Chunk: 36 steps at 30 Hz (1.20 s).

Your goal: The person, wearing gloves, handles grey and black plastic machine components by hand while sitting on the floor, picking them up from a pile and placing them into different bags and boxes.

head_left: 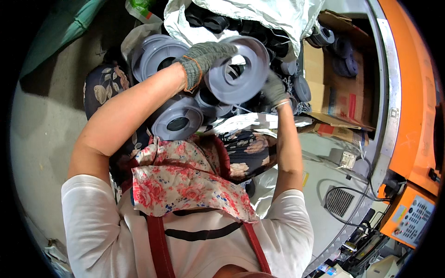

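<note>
A grey plastic flanged ring (227,91) with a wide rim and a hole through its middle is held up in front of me, slightly blurred. My left hand (207,56), in a dark grey knit glove with an orange cuff edge, is closed on its upper left rim. At the ring's right edge is my right hand (274,89), gloved too; its fingers are smeared and partly hidden behind the ring. More grey flanged parts lie at the left, one (160,53) beyond my left wrist and another (177,118) just above my lap.
A white woven sack (259,14) holding black ribbed parts (215,23) lies open at the far side. On the right stands a cardboard box (315,69) with grey parts (345,65) inside. Beyond it are an orange machine (408,92), a control panel (415,220) and loose cables (327,204).
</note>
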Motion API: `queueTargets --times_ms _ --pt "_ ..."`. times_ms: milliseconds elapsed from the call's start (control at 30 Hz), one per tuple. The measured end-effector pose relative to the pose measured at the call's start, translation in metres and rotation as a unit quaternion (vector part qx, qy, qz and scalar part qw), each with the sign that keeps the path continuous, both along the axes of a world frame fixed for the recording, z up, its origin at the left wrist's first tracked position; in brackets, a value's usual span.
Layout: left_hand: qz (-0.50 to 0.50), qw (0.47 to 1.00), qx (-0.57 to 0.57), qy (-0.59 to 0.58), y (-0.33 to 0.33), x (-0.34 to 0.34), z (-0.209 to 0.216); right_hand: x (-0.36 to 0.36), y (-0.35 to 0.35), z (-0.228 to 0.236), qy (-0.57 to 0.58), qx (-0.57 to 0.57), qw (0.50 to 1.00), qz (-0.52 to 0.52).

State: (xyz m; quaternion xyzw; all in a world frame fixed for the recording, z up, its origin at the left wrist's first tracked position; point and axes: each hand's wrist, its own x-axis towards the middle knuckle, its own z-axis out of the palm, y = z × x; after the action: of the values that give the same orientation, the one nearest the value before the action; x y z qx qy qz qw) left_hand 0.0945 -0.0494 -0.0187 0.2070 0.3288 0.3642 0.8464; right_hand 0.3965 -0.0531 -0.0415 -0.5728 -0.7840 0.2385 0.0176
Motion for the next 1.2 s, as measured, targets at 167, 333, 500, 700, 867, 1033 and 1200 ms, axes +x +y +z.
queueTargets --times_ms 167,333,500,700,867,1033,1200 --pt "0.016 0.987 0.105 0.12 0.007 -0.002 -0.006 0.017 -0.016 -0.051 -0.065 -0.08 0.994 -0.028" --pt "0.025 0.988 0.124 0.089 0.002 -0.005 -0.007 -0.037 -0.012 0.009 -0.173 -0.061 0.98 -0.077" --pt "-0.046 0.987 0.137 0.064 -0.006 0.0 -0.001 -0.063 -0.02 0.059 0.063 0.177 0.98 -0.066" --pt "-0.057 0.988 0.139 -0.025 -0.019 -0.004 0.005 -0.127 -0.036 0.09 -0.022 0.154 0.988 0.002" --pt "-0.053 0.848 0.524 0.054 -0.013 -0.018 -0.015 -0.12 -0.038 0.1 -0.02 0.213 0.961 0.175" --pt "-0.004 0.61 0.783 0.116 0.001 -0.019 -0.028 -0.117 -0.044 0.112 -0.104 0.174 0.913 0.353" --pt "-0.139 0.97 0.088 -0.177 -0.028 -0.01 -0.005 -0.122 -0.053 0.099 -0.011 0.187 0.978 0.087"
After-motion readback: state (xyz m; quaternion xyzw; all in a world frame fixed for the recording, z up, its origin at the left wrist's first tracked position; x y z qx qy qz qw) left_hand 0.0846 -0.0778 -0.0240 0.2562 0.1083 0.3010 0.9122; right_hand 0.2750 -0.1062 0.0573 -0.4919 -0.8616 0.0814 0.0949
